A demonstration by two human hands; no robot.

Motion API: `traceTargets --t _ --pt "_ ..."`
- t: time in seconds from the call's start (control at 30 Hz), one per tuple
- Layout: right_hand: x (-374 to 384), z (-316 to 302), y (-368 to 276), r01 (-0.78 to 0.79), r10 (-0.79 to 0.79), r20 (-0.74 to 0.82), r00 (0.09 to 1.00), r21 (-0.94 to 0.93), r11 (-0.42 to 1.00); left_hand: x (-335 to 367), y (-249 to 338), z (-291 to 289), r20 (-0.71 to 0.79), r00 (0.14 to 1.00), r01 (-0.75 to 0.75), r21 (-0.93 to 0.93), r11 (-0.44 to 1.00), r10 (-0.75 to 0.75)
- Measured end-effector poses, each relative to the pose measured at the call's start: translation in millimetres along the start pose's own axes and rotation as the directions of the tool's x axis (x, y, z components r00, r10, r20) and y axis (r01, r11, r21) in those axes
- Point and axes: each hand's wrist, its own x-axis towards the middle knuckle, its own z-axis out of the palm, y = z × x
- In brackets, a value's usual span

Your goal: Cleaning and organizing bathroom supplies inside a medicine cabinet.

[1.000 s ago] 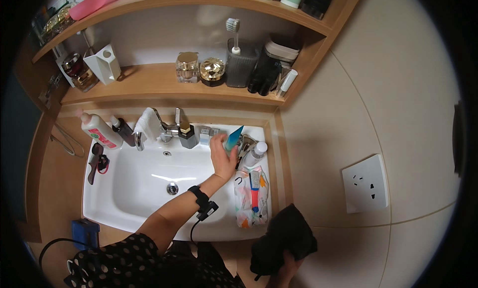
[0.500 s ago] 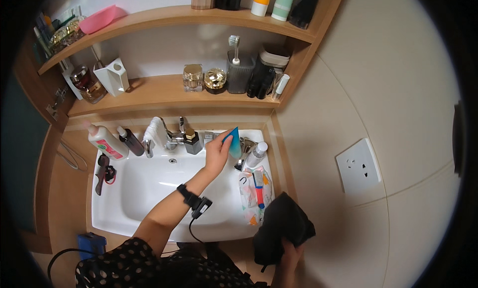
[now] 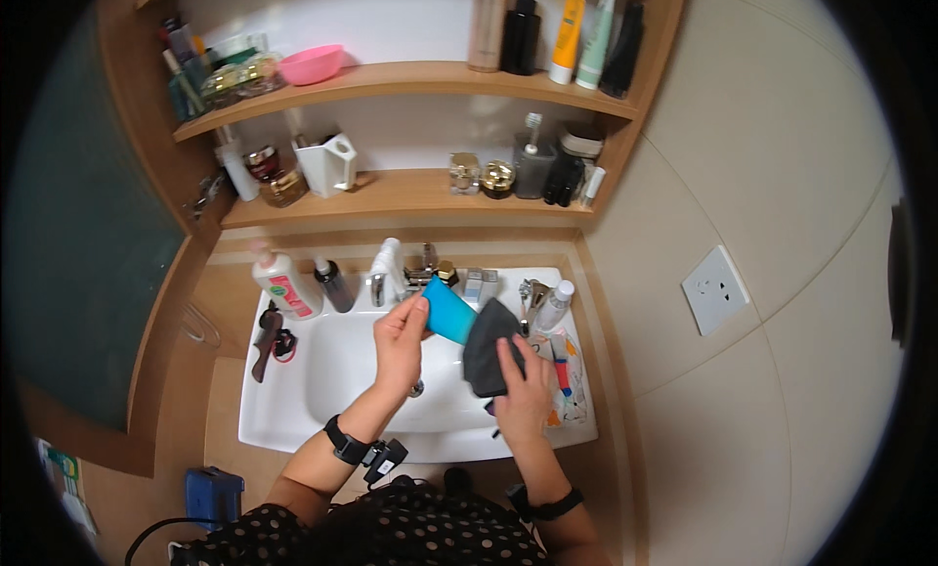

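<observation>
Above the sink basin, my left hand pinches a blue tube by its flat end. The tube tilts down to the right, and its other end meets a dark grey cloth. My right hand is closed around the folded cloth, its fingers spread over the front. Where tube and cloth meet, the cloth hides the tube's tip. Both hands are over the white sink, in front of the faucet.
A pink-and-white pump bottle, a dark bottle and a brown comb line the sink's left. On its right are a silver-capped bottle and a patterned wipes pack. Shelves of cosmetics stand behind; a wall socket is at right.
My right hand has brought the grey cloth up and left from the sink's front right corner to the tube. The tube has come nearer, over the basin. The view has shifted.
</observation>
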Motion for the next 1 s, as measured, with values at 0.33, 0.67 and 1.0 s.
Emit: traceTargets --t 0.33,0.67,1.0 --pt "3 13 -1 -0.604 0.159 0.648 0.745 0.757 -0.251 -18 18 -49 0.378 0.867 0.307 0.11 0.945 -0.325" --pt "-24 28 -59 -0.813 -0.043 0.813 0.581 0.578 -0.07 -4 16 -67 0.345 0.875 0.329 0.095 0.939 -0.341" --pt "-6 43 -52 -0.34 0.159 0.301 0.94 0.8 0.495 -73 -2 -29 0.309 0.947 0.071 0.083 0.994 -0.093"
